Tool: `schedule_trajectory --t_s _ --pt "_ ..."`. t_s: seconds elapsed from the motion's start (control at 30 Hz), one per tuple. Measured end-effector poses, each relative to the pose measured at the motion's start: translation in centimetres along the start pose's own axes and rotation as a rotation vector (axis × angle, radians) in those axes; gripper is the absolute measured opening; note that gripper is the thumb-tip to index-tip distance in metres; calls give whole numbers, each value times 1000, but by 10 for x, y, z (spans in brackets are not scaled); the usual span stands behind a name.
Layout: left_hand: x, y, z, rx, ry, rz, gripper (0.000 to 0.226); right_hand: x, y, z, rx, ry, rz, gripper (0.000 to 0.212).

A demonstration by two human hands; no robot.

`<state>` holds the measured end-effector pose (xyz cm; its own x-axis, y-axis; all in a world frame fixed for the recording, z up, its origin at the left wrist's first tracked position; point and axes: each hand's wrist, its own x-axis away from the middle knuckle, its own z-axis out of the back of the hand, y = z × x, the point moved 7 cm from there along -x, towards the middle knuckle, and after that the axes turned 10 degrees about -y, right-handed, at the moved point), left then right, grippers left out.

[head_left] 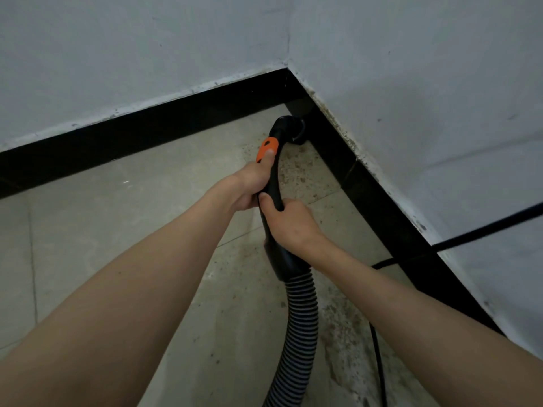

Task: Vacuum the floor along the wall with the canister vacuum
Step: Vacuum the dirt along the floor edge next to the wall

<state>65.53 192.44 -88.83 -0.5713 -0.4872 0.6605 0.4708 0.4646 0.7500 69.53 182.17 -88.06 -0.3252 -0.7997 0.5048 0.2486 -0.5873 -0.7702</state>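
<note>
Both hands clenched round black handle (271,198): left hand (252,183) higher, thumb on orange slider (266,148); right hand (289,223) lower. Nozzle (289,129) down at corner skirting (329,136). Hose (296,327) trailing over speckled floor (147,207).

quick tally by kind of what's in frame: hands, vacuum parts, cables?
Hands: 2, left hand and right hand, both gripping the vacuum handle
Vacuum parts: 3, handle, ribbed hose, nozzle
Cables: 1, black cable
Total: 6

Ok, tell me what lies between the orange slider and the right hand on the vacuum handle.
The left hand grips the black handle there, thumb on the orange slider, above the right hand; head view.
</note>
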Motion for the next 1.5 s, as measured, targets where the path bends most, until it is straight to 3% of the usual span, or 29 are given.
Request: schedule_trajectory --t_s 0.43,1.5 --pt "39 -20 -26 -17 -59 48 51 47 16 -12 -18 3 -84 54" --pt "72 -54 -50 -60 -79 -7 57 100 34 -29 -30 9 -64 40"
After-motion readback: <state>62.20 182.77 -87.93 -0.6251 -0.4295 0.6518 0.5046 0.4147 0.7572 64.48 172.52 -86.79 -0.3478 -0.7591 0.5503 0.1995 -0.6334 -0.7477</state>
